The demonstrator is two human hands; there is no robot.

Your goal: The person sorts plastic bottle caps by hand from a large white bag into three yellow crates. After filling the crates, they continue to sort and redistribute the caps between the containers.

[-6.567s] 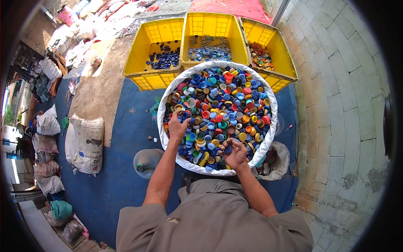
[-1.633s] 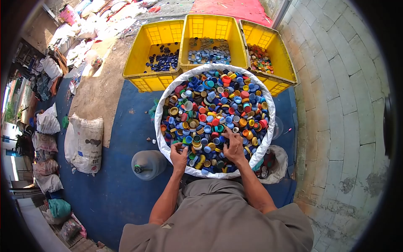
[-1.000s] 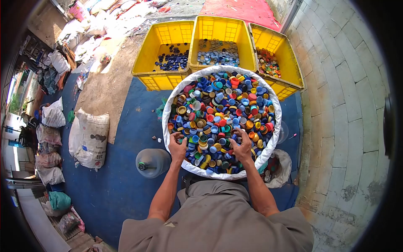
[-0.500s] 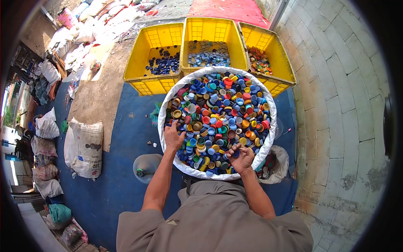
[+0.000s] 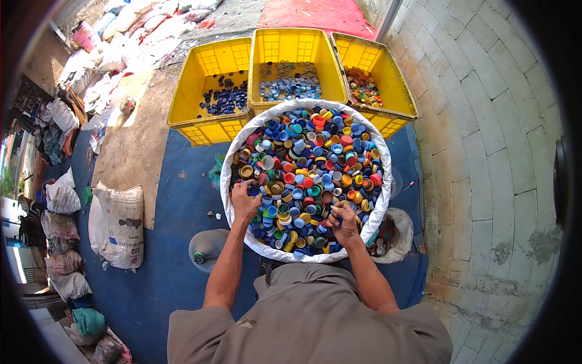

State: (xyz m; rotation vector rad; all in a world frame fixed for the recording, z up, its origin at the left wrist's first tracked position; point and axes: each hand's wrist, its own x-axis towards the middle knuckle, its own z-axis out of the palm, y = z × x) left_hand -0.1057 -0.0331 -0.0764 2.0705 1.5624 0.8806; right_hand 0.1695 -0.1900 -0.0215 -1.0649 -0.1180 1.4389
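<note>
Blue mat (image 5: 151, 303): spread beneath the round sack; the whole scene sits a touch farther left in view than half a second ago, which I read as a turn of the head.
Yellow crates: three along the far side; the left crate (image 5: 206, 132) holds dark blue caps, the middle crate (image 5: 294, 39) mostly light blue ones, the right crate (image 5: 394, 85) red, orange and pale ones. Their contents look much as they did, so the change seems confined to the hands.
Round sack (image 5: 297, 257): white-rimmed, just nearer than the crates, filled with mixed caps (image 5: 303, 182), the things being handled.
Printed sack (image 5: 116, 227): well apart on the left.
Left hand (image 5: 245, 203): at the left of the heap, just inside the rim; its fingers, stretched forward half a second ago, now bend down among the caps. The thumb stands apart from them; whether they have hold of a cap I cannot tell.
Right hand (image 5: 344, 225): over the near right of the heap; the palm was turned up, and now the hand is rolled over with fingers curled close. Its grip looks narrow, but any cap inside is hidden. I judge that both hands remain busy at the heap.
</note>
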